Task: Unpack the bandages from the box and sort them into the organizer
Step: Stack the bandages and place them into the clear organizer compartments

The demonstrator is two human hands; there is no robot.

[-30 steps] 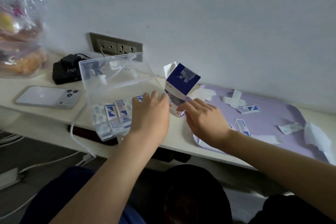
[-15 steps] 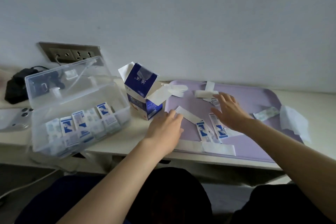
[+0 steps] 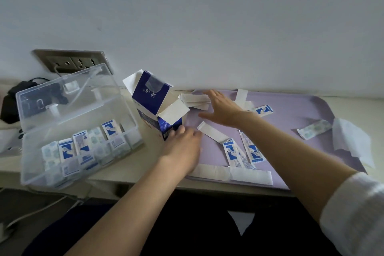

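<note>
Right hand fingers straight, spread, holding nothing; tips at white bandages on tray. Left hand relaxed, holding nothing, just beside box base. Bandages light, thin, floppy, probably slippery: pinch at short edge. Organizer well left of left fingers.

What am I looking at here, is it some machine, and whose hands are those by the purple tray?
No machine: a camera worn on a person's head looks down at their own two bare hands. The left hand rests beside the opened blue bandage box; the right hand reaches, fingers straight, over the purple tray toward white strips. Neither seems to hold anything. Loose wrapped bandages lie on the tray. At left, a clear organizer, lid up, holds bandages standing in a row.
</note>
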